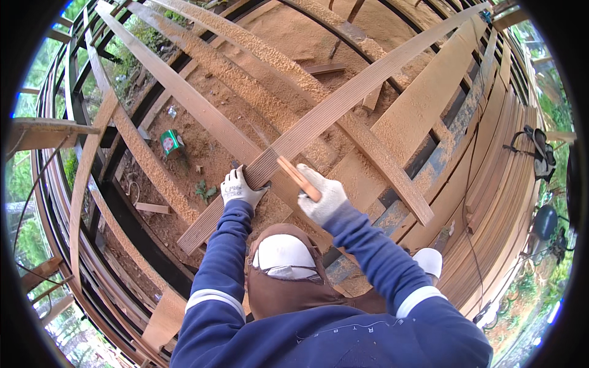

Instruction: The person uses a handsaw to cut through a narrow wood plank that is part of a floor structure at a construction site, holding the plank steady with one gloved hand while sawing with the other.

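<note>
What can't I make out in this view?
Head view: palm of the left hand, hidden by its own back.
Head view: underside of the grooved plank, hidden by its upper face.
Head view: tool end beyond the wooden handle, too blurred to trace.
Head view: printing on the green tin, too small.

Two gloved hands [241,187] [325,197], one wooden-handled tool [299,179], one green container [172,143], many planks [334,111]

Matt, finely ribbed wooden plank [340,108]
</note>
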A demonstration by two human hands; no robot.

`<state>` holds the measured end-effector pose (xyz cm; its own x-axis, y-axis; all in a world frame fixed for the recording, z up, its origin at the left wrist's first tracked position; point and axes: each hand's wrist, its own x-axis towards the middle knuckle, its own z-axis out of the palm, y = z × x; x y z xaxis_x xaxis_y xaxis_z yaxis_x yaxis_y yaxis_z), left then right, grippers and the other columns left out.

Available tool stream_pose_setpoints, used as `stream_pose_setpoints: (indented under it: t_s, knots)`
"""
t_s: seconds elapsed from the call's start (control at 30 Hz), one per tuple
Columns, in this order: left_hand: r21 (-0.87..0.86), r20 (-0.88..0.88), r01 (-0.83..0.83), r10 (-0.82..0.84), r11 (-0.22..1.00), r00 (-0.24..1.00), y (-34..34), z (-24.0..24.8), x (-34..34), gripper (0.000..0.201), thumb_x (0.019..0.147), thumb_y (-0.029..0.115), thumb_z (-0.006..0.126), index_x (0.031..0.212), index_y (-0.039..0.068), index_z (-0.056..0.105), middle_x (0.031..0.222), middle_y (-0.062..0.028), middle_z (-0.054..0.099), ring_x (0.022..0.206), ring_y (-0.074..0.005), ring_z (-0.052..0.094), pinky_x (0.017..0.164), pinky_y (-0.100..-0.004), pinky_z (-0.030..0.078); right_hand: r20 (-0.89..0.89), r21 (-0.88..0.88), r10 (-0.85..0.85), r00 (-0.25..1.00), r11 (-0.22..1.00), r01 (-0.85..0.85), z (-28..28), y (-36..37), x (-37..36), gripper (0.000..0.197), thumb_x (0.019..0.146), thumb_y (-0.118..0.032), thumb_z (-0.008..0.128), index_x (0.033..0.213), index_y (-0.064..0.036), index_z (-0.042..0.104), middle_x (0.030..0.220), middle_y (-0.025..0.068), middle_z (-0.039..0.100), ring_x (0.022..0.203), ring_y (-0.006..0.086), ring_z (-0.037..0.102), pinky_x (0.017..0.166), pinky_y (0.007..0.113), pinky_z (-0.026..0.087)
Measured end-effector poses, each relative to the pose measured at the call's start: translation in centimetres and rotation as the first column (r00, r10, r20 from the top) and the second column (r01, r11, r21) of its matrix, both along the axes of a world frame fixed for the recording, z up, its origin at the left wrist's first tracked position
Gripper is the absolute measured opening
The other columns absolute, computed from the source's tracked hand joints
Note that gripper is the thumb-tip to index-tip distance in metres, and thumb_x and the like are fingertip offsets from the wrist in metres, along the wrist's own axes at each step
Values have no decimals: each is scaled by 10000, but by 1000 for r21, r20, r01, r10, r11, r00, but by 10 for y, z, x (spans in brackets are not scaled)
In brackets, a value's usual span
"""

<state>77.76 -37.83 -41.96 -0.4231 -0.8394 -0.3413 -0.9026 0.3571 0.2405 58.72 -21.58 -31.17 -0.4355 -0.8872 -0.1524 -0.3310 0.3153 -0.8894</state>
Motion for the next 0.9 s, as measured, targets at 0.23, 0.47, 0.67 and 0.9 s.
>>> stream_pose_setpoints:
  t_s: [0.23,0.47,0.67,0.9]
  knots:
    - [-78,23,-52,54,996,998,-4,-8,29,981,670,615,894,1404,65,545,1303,-147,629,1263,-319,579,1101,-471,445,-123,1,215,969,976,-217,89,181,-18,740,788,-14,723,1497,37,517,1338,257,678,1049,377,754,872,377,624]
    - [-63,38,-11,13,998,999,-1,-9,3,1011,654,562,927,1423,50,515,1345,-178,605,1300,-340,573,1122,-456,456,58,94,69,996,993,-75,2,33,-12,634,882,-204,718,1487,-94,565,1207,252,708,897,440,720,796,440,610]
    - [-83,71,-37,43,996,997,-13,-14,23,1008,663,538,929,1444,61,505,1380,-168,596,1322,-353,562,1121,-463,457,-54,62,246,968,968,-243,45,136,-21,695,929,-209,688,1565,-51,455,1408,203,638,1073,353,726,929,365,605]
    - [-132,83,-6,17,991,996,-7,-18,18,977,660,535,932,1410,63,519,1311,-141,605,1276,-337,571,1098,-465,462,44,199,261,964,944,-264,24,82,-31,729,856,-178,721,1534,-30,498,1162,213,731,862,384,743,751,402,630]
